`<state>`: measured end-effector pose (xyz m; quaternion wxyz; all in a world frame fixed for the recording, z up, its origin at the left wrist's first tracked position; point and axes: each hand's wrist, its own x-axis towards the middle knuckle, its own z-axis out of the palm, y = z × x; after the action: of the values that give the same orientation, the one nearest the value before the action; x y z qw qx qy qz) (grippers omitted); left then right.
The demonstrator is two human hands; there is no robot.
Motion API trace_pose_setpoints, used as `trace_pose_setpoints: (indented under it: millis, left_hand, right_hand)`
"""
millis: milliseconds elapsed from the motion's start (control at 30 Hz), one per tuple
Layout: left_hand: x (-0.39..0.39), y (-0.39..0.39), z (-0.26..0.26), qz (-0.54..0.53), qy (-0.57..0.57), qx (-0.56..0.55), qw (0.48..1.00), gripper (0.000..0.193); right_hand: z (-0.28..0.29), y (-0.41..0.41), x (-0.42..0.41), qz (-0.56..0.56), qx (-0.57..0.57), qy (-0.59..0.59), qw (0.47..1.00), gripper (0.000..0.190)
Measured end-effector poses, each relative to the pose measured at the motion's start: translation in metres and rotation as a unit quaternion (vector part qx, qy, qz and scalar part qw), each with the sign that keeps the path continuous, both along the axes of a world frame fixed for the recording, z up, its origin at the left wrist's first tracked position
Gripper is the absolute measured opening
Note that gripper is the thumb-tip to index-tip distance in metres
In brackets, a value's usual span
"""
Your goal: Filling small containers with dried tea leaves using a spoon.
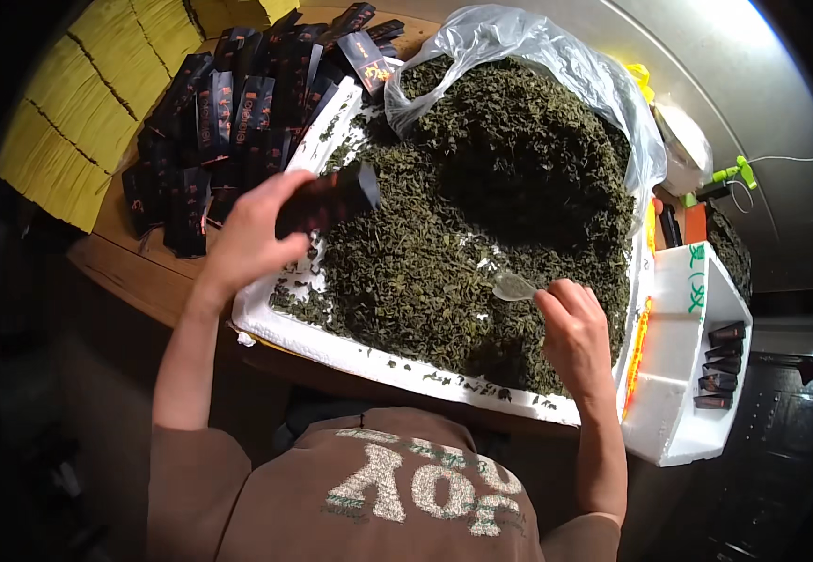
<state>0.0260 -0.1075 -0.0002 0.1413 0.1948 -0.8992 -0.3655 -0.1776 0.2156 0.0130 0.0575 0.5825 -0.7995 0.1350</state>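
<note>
My left hand (252, 235) holds a black printed packet (329, 200) tilted over the left side of a white foam tray (371, 362). Dried green leaves, which look like tea (406, 260), fill most of that tray. In my right hand (575, 330) is a clear plastic spoon (513, 286), held by its handle low over the leaves. The spoon's bowl appears to have little or nothing in it. Behind, a clear plastic bag (554, 35) lies open around a higher heap of the same leaves (518, 112).
Many black packets (238, 119) lie piled on the wooden table (132, 274) at the left. Stacked yellow bundles (83, 105) stand beyond them. On the right, a white foam box (680, 379) holds several black packets (722, 365). Spilled leaves dot the tray's front rim.
</note>
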Motion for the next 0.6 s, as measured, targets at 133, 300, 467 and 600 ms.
trace_pose_setpoints:
  millis: [133, 300, 467, 600]
  left_hand:
    - [0.046, 0.009, -0.011, -0.006, -0.016, -0.072, 0.997, 0.060]
    - [0.057, 0.008, -0.007, -0.046, -0.057, -0.139, 0.988, 0.060]
    - [0.044, 0.020, -0.005, -0.047, -0.033, -0.109, 0.992, 0.057]
    - [0.040, 0.025, -0.003, -0.035, -0.003, -0.040, 0.999, 0.059]
  right_hand:
    - [-0.005, -0.015, 0.014, 0.036, 0.024, -0.014, 0.999, 0.027]
    - [-0.043, -0.042, 0.018, 0.008, -0.109, -0.174, 0.979, 0.015]
    - [-0.070, -0.069, 0.018, -0.006, -0.169, -0.287, 0.943, 0.014]
    - [-0.065, -0.063, 0.011, -0.035, -0.191, -0.365, 0.911, 0.016]
